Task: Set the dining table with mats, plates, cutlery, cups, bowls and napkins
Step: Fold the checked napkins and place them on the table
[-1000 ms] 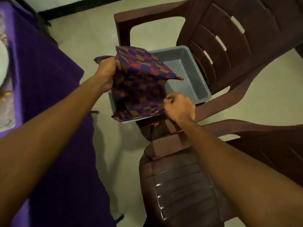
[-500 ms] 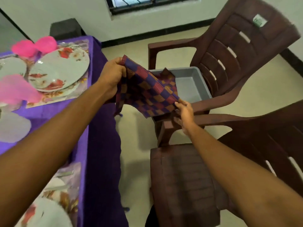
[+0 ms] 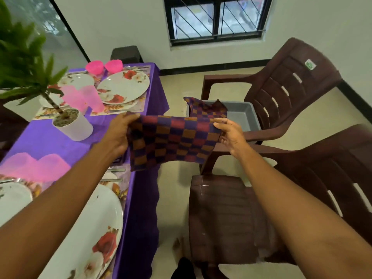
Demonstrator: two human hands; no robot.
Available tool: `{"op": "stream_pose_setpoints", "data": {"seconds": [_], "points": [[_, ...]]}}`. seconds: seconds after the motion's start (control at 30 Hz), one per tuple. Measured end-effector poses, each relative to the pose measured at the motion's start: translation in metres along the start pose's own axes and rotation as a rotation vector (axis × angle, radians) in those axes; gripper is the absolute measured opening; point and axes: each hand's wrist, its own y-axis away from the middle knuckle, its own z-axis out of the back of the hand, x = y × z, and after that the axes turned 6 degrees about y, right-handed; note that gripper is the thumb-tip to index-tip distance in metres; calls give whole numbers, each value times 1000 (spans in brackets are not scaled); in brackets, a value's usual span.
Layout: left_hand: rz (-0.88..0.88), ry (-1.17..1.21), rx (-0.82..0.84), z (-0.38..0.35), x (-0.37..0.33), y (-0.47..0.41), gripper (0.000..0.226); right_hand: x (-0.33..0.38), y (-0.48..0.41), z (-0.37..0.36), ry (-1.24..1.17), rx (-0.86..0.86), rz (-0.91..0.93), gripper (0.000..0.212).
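A checkered purple, red and orange napkin (image 3: 173, 141) hangs spread between my hands over the gap between table and chairs. My left hand (image 3: 118, 135) grips its left edge and my right hand (image 3: 231, 135) pinches its upper right corner. Another checkered napkin (image 3: 203, 109) lies in a grey tub (image 3: 244, 115) on the far brown chair. On the purple tablecloth (image 3: 50, 143) are floral plates (image 3: 123, 87) on mats, pink cups (image 3: 91, 99), pink bowls (image 3: 113, 65) and cutlery (image 3: 110, 180).
Two brown plastic chairs (image 3: 225, 218) stand to the right of the table. A potted plant in a white pot (image 3: 74, 125) sits mid-table. A near plate (image 3: 90, 234) lies by the table's edge. Bare floor runs between table and chairs.
Both hands lifted the napkin out of the tub and stretched it flat toward the table. My view swung up from the chairs, bringing the laid table and window into sight.
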Motion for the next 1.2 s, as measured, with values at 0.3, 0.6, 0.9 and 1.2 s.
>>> {"op": "stream_pose_setpoints", "data": {"seconds": [0.3, 0.6, 0.9, 1.2], "points": [[-161, -47, -63, 33, 7, 64, 7, 25, 39, 7, 164, 46, 121, 8], [-101, 97, 77, 53, -14, 68, 28, 28, 61, -29, 212, -320, 227, 15], [-117, 100, -22, 16, 25, 101, 12, -11, 153, -147, 354, -449, 481, 7], [-171, -14, -44, 5, 55, 124, 23, -22, 177, -190, 204, -440, 446, 4]]}}
